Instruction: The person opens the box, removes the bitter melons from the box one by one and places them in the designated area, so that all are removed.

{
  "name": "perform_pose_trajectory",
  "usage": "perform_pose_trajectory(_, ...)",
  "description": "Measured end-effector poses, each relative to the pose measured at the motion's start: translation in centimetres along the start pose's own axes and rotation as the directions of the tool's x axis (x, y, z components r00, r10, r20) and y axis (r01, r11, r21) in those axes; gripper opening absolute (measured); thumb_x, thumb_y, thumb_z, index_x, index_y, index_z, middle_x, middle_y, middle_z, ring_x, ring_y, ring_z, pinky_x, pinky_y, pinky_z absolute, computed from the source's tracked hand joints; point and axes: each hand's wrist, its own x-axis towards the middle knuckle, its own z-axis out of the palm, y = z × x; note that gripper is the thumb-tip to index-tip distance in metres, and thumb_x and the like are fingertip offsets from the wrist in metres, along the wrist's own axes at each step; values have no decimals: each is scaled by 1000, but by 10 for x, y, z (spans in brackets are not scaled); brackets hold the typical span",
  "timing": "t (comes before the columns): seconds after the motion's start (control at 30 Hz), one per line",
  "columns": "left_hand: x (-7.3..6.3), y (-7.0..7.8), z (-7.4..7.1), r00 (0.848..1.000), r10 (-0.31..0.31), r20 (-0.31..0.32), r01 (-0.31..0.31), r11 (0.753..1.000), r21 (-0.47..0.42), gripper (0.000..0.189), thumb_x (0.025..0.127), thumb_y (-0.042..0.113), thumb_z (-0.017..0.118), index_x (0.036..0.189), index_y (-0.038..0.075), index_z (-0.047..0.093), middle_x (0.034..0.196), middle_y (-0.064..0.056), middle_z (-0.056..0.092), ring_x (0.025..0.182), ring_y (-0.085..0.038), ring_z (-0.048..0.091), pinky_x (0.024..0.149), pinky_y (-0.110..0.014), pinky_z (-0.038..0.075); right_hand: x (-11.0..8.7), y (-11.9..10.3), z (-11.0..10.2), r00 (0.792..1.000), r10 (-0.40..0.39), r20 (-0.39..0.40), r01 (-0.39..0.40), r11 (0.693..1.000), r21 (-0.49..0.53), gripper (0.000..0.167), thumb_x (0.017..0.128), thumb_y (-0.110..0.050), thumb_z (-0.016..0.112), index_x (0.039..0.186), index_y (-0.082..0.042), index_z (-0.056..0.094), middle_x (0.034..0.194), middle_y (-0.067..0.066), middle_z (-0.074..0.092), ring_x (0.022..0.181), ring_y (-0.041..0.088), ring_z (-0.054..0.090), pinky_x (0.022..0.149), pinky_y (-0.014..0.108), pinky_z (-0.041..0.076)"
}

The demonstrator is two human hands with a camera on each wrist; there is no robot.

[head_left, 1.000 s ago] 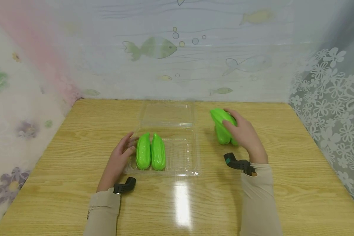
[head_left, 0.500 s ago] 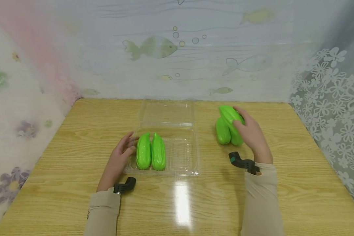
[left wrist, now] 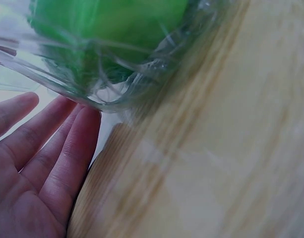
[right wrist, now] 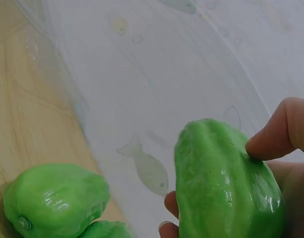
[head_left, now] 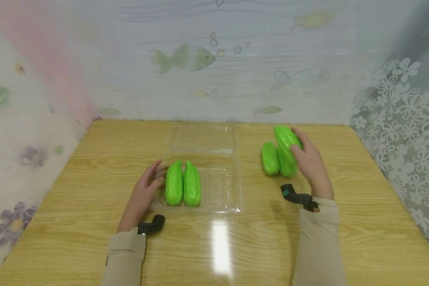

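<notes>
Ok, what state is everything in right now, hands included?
Box: open, part filled
Lid: folded back
Left boxed gourd: lying in box
Right boxed gourd: lying beside it
Left loose gourd: lying on table
Right loose gourd: partly hidden by held gourd
Held gourd: gripped, apparently off the table
Left hand: loose, at box's left side
Right hand: gripping held gourd

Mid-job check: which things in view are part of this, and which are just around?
Likely the job:
clear container, lid open, left hand at its side
two green vegetables inside it
held green vegetable, in the right hand
two more green vegetables right of the container

Just around:
table
fish-patterned backdrop
flowered covering
black wrist cameras
</notes>
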Motion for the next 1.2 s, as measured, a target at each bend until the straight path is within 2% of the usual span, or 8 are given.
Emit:
perform_pose_trajectory(0.3, -2, 4, 0, 1000, -8, 3, 8, 1000, 8, 48, 94, 23, 43, 140, 25, 28, 135, -3, 40, 120, -22, 39, 99, -44, 27, 0, 6, -4, 999, 19, -42, -17, 999, 39, 54, 90, -23, 30, 143, -29, 19, 141, 10, 28, 104, 31, 38, 83, 49, 32)
perform_pose_trajectory(0.47, -9, 19, 2, 1000, -9, 6, 9, 1000, -18, 49, 94, 15, 43, 141, 16, 27, 135, -10, 40, 121, -27, 38, 100, -46, 25, -1, 11, -7, 997, 41, -63, -37, 998, 60, 53, 91, -26, 30, 143, -31, 18, 141, 11, 28, 105, 31, 38, 85, 49, 31)
perform_pose_trajectory(0.57, -13, 30, 4, 1000, -5, 3, 5, 1000, -25, 50, 93, 9, 41, 140, 10, 26, 135, -15, 39, 121, -30, 37, 99, -48, 26, -1, 14, -8, 996, 53, -74, -47, 996, 82, 52, 92, -33, 31, 143, -29, 18, 142, 11, 26, 110, 31, 37, 89, 50, 31)
perform_pose_trajectory(0.7, -17, 38, 6, 1000, -7, -3, 7, 1000, -16, 49, 93, 8, 41, 140, 7, 25, 134, -17, 38, 121, -32, 37, 99, -47, 27, -2, 18, -10, 994, 64, -84, -55, 993, 101, 56, 92, -44, 33, 143, -26, 20, 142, 12, 26, 115, 31, 36, 92, 52, 30)
perform_pose_trajectory(1.2, -18, 38, 6, 1000, -11, 2, 12, 1000, -15, 49, 94, 11, 41, 140, 7, 25, 135, -16, 38, 121, -31, 38, 98, -46, 28, -2, 29, -9, 987, 97, -129, -81, 989, 123, 65, 87, -55, 38, 142, -24, 24, 136, 17, 33, 113, 32, 39, 88, 49, 34)
